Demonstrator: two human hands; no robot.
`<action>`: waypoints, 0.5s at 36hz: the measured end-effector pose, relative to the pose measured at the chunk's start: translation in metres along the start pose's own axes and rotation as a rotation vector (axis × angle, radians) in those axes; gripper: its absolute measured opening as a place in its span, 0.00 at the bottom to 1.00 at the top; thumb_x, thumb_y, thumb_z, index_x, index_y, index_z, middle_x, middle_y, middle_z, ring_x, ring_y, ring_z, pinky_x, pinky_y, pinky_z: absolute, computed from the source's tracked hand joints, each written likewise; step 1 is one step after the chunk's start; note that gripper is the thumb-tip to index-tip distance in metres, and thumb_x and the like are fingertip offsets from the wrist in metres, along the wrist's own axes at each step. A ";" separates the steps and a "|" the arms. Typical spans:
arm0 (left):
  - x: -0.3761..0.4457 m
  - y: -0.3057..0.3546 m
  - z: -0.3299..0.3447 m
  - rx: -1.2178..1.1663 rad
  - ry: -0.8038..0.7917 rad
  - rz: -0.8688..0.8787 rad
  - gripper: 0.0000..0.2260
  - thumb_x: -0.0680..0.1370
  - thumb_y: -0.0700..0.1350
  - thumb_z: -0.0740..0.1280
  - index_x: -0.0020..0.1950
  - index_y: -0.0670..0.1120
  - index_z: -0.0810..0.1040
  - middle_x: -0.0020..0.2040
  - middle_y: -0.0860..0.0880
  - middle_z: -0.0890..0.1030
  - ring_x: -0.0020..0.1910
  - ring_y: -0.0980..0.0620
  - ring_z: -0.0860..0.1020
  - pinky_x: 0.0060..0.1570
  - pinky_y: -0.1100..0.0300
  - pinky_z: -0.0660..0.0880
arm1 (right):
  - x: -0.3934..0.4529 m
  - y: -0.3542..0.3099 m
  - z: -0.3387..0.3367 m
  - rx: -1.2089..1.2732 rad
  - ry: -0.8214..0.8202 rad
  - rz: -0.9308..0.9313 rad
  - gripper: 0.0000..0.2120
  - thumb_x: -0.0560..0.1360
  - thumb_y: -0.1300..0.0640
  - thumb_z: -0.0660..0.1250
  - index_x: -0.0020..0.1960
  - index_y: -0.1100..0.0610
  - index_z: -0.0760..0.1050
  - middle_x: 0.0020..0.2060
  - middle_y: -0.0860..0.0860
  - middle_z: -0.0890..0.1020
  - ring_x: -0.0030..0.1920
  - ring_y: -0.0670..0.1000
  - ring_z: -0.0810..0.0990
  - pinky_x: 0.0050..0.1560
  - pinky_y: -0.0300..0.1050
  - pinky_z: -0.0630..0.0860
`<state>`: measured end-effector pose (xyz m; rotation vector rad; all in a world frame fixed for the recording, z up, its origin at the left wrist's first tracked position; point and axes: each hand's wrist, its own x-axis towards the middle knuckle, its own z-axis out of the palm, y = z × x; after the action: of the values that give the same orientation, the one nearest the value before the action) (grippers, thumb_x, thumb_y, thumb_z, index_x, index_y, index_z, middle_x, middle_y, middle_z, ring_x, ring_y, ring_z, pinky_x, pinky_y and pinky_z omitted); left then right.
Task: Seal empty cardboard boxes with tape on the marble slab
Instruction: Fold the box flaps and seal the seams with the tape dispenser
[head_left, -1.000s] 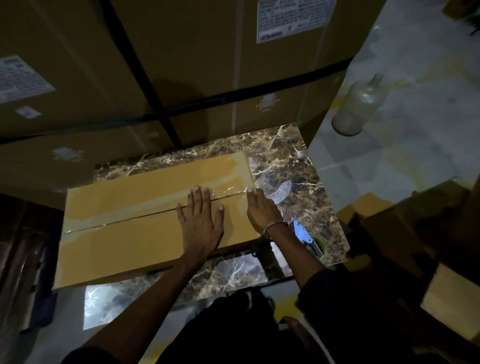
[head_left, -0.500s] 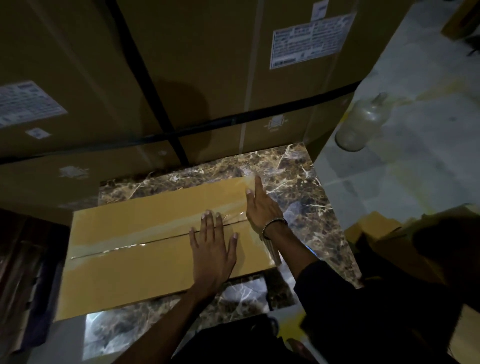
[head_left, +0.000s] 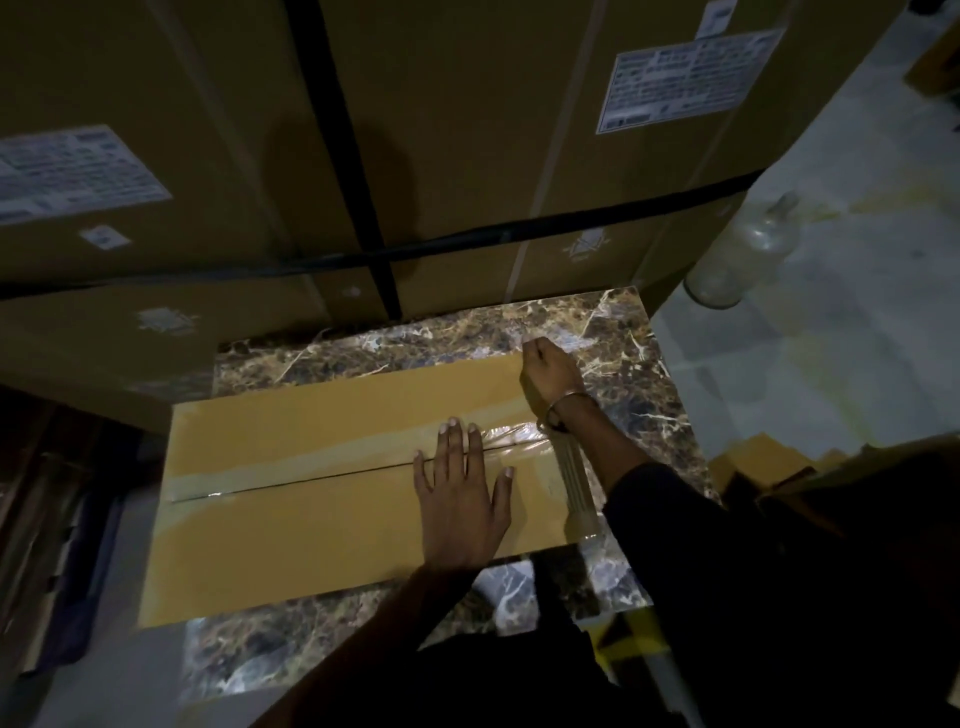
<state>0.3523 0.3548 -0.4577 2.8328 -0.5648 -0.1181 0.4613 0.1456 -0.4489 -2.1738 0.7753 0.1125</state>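
Your flat tan cardboard box lies on the brown veined marble surface, clear tape along its seam. Your left hand presses flat and open; your right hand curls at the far corner, its hold unclear. It's likely light and prone to slide, so steady it by the edges.

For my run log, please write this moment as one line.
box: flat on marble slab | seam: taped | left hand: flat on tape | right hand: at box's far right corner, grip unclear
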 end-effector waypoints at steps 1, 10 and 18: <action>0.001 0.000 -0.001 -0.010 0.006 -0.001 0.32 0.86 0.64 0.53 0.84 0.45 0.62 0.85 0.43 0.58 0.85 0.45 0.56 0.80 0.36 0.53 | 0.006 0.001 -0.005 0.046 -0.046 0.041 0.19 0.86 0.49 0.55 0.64 0.59 0.77 0.65 0.61 0.79 0.64 0.62 0.76 0.55 0.48 0.69; 0.013 -0.089 -0.029 -0.161 0.179 -0.030 0.29 0.83 0.57 0.61 0.81 0.43 0.68 0.80 0.41 0.69 0.79 0.40 0.67 0.75 0.39 0.64 | -0.074 0.030 -0.010 0.066 0.031 0.214 0.40 0.79 0.30 0.52 0.81 0.55 0.58 0.76 0.58 0.69 0.74 0.62 0.70 0.73 0.57 0.67; -0.002 -0.217 -0.061 -0.005 0.250 -0.722 0.40 0.83 0.71 0.50 0.83 0.41 0.59 0.83 0.35 0.59 0.83 0.35 0.56 0.78 0.32 0.51 | -0.147 0.032 0.035 -0.290 0.200 0.133 0.39 0.83 0.33 0.49 0.83 0.57 0.48 0.79 0.58 0.61 0.75 0.63 0.67 0.67 0.60 0.70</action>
<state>0.4375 0.5638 -0.4546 2.8368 0.5178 0.1068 0.3300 0.2280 -0.4464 -2.4309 1.0739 0.0796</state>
